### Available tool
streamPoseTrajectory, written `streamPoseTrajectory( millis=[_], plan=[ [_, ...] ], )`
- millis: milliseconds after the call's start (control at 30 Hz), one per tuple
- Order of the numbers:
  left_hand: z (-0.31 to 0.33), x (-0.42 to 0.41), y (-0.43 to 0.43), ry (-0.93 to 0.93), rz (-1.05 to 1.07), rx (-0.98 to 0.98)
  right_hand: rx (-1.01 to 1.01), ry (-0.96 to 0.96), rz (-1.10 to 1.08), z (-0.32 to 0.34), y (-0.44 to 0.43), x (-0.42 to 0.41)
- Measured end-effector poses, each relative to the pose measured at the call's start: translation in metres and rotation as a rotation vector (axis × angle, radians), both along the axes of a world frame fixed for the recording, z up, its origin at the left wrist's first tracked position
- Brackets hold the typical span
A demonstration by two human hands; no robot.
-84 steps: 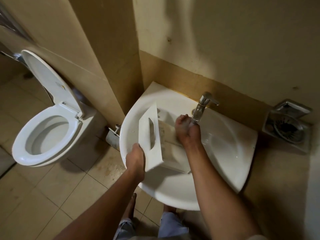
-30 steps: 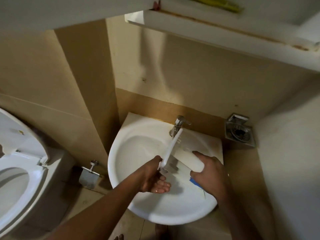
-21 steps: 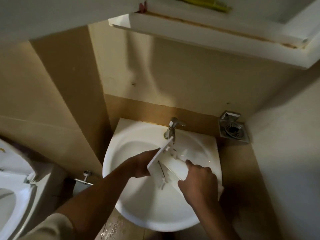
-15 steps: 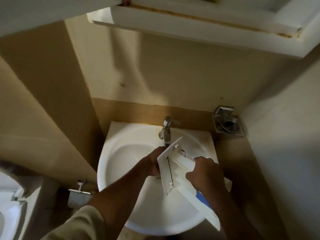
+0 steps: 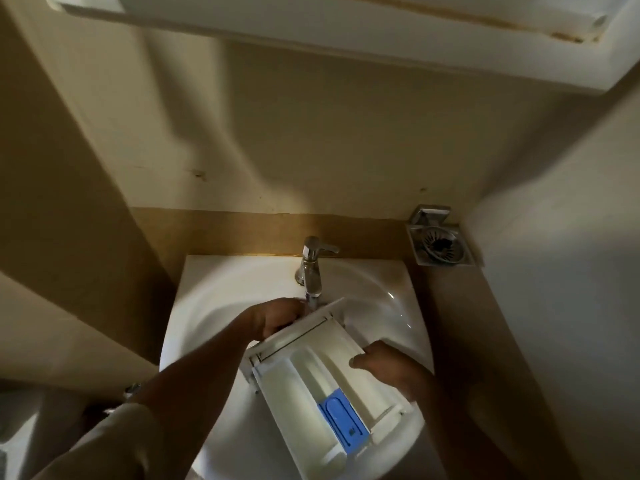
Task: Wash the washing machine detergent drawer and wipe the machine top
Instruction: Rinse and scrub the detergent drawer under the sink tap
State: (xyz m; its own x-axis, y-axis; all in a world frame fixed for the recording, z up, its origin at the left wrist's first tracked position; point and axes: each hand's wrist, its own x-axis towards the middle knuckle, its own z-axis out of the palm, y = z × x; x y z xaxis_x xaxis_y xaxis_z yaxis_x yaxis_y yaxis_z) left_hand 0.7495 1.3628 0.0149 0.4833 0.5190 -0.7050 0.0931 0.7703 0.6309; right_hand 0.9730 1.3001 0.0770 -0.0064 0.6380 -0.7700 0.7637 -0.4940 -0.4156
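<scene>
The white detergent drawer [image 5: 311, 379] lies open side up over the white sink [image 5: 207, 306], its compartments facing me and a blue insert [image 5: 343, 427] near its lower end. My left hand [image 5: 277, 318] grips the drawer's front panel just below the chrome tap [image 5: 311, 271]. My right hand [image 5: 388, 368] holds the drawer's right wall, thumb curled over the rim. The washing machine is not in view.
A square metal drain cover [image 5: 441, 245] sits on the ledge right of the sink. A white shelf [image 5: 346, 39] overhangs above. Walls close in on the left and right. A metal fitting [image 5: 133, 389] shows by my left forearm.
The drawer has turned from standing on edge to lying with its compartments facing up. My left hand stayed on the front panel under the tap; my right hand shifted to the side wall. The camera tilted up.
</scene>
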Motion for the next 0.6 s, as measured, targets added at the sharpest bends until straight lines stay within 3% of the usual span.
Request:
streamPoseTrajectory(
  millis=[100, 200, 433, 600],
  plan=[
    [-0.008, -0.016, 0.002, 0.143, -0.131, 0.045, 0.021, 0.025, -0.082, -0.001, -0.004, 0.006],
    [-0.012, -0.041, 0.002, 0.07, -0.302, 0.027, 0.059, 0.096, -0.135, 0.001, -0.005, 0.013],
    [-0.015, -0.026, 0.005, -0.11, 0.0, -0.05, 0.153, 0.016, -0.238, 0.006, -0.002, 0.044],
    [-0.006, 0.003, 0.018, -0.035, -0.184, -0.066, 0.129, -0.118, -0.076, -0.005, 0.008, 0.046]
  ],
)
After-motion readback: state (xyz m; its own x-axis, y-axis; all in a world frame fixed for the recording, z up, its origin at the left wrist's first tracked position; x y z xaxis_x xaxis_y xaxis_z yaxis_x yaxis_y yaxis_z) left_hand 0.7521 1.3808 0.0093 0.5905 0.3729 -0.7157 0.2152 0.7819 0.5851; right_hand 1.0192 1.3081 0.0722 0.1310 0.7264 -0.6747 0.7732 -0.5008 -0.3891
